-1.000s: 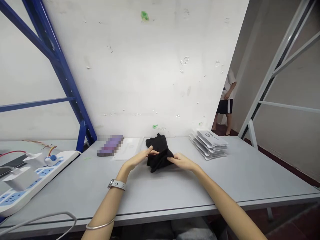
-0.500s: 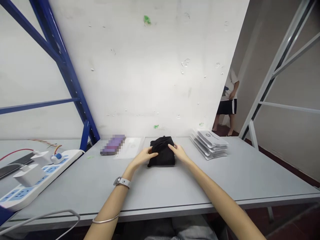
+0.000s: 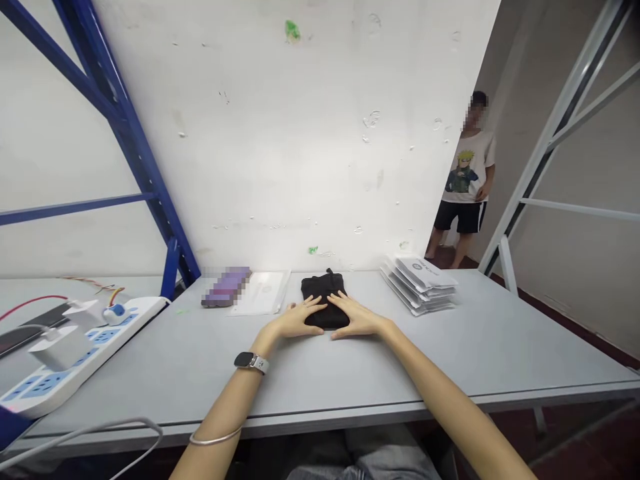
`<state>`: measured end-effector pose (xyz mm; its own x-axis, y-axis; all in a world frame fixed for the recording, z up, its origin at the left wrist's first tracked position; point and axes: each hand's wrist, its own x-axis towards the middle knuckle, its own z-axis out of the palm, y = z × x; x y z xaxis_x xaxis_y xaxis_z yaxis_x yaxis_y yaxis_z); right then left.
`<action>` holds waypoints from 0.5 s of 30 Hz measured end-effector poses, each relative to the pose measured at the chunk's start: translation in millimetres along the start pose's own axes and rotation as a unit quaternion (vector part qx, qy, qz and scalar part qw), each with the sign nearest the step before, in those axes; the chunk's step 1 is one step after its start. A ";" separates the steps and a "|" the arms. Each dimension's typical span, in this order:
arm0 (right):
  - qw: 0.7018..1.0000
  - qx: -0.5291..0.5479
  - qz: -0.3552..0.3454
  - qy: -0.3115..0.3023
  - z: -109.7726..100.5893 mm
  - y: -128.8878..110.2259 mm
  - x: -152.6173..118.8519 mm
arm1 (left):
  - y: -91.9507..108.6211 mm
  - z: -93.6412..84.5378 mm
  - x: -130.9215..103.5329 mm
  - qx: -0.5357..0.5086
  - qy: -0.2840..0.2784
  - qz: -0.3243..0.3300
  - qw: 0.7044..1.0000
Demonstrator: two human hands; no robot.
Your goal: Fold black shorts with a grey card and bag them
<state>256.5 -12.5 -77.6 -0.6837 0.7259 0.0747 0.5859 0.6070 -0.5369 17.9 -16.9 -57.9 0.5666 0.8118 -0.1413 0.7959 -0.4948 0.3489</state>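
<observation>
A folded piece of black cloth (image 3: 323, 285) lies on the grey table (image 3: 330, 373), toward its back edge; what kind of item it is I cannot tell. My left hand (image 3: 299, 320) rests flat over its left and front part, fingers spread. On its right side lies my right hand (image 3: 356, 316), also flat with fingers apart. Both thumbs point inward at the cloth's front edge, and the hands partly cover it. To the left lies a flat white packet (image 3: 265, 293), next to a blurred purple object (image 3: 226, 288).
White printed packets (image 3: 425, 283) are stacked at the back right. A power strip (image 3: 95, 347) with chargers and cables runs along the left. A white wall panel (image 3: 300, 147) stands behind the table, between a blue frame (image 3: 143, 153) and a grey one. Another person (image 3: 463, 180) stands beyond, at right.
My hands have gone from gripping the cloth's sides with curled fingers to lying flat on it. The cloth now looks flatter and neater. More of the person at right shows.
</observation>
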 end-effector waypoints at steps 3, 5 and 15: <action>1.000 0.015 -0.009 0.002 -6.2 -0.2 -3.8 | -0.3 1.9 1.6 0.022 0.036 0.011 0.999; 0.999 0.030 -0.009 0.011 -11.2 -0.5 -7.3 | 0.9 1.9 2.7 0.038 0.063 0.022 0.997; 0.993 0.083 -0.014 0.080 -15.9 -8.9 -12.8 | 3.6 -13.0 -10.5 -0.100 0.106 -0.054 0.988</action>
<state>266.9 -22.1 -60.4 -0.6134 0.7592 0.2176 0.4777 0.5761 -0.6632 12.0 -23.1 -43.1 0.4066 0.9136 0.0031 0.7788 -0.3484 0.5216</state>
